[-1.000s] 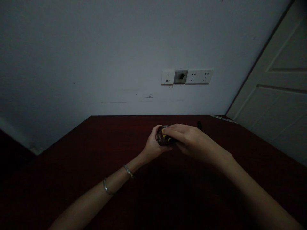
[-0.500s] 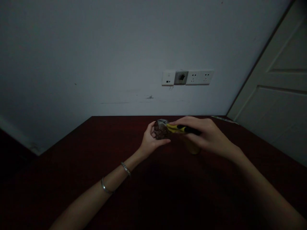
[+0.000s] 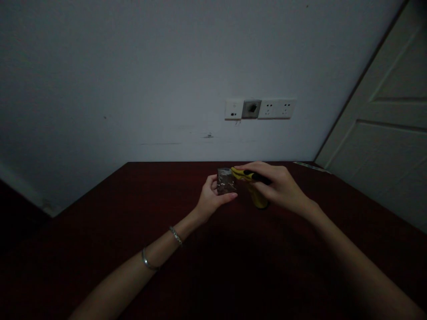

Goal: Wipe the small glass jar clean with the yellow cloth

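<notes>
My left hand (image 3: 211, 198) grips a small clear faceted glass (image 3: 226, 181) from the left, its thumb along the lower edge and its fingers partly hidden behind. My right hand (image 3: 275, 180) is closed on a yellow-and-black cloth (image 3: 259, 199), bunched between the fingers, with a loose yellow part hanging below the hand. The folded yellow tip reaches the glass's upper right rim. Whether it touches the glass or sits just beside it, I cannot tell in the dim light. Both hands are above the tabletop.
A dark red tabletop (image 3: 133, 200) runs back to a pale wall (image 3: 167, 80). Sockets and a switch panel (image 3: 260, 109) are on that wall. A panelled door (image 3: 383, 133) stands at the right. A thin patterned strip (image 3: 312, 167) lies at the table's back right edge.
The glass has turned in my left hand and now shows a squarer outline. My right hand has shifted slightly left with the cloth, whose hanging part shows more.
</notes>
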A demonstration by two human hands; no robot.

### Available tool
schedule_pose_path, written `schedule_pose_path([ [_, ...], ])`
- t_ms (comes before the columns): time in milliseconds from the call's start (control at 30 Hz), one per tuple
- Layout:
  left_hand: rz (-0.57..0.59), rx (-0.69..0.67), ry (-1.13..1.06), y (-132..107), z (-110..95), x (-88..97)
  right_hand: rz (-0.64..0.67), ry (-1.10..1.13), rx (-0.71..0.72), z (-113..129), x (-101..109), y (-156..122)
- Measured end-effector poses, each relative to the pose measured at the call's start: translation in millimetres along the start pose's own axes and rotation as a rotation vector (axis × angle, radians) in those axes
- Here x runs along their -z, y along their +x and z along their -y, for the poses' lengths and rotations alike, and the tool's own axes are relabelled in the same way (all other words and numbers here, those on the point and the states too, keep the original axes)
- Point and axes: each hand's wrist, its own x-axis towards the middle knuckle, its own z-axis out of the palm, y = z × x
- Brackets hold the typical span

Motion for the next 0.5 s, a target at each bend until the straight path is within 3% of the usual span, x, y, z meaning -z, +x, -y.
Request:
schedule_pose_path([
  [500, -0.043, 0.021, 0.022, 0.5, 3.0, 1.0, 0.157, 0.079, -0.04, 13.7, 4.8, 1.6],
])
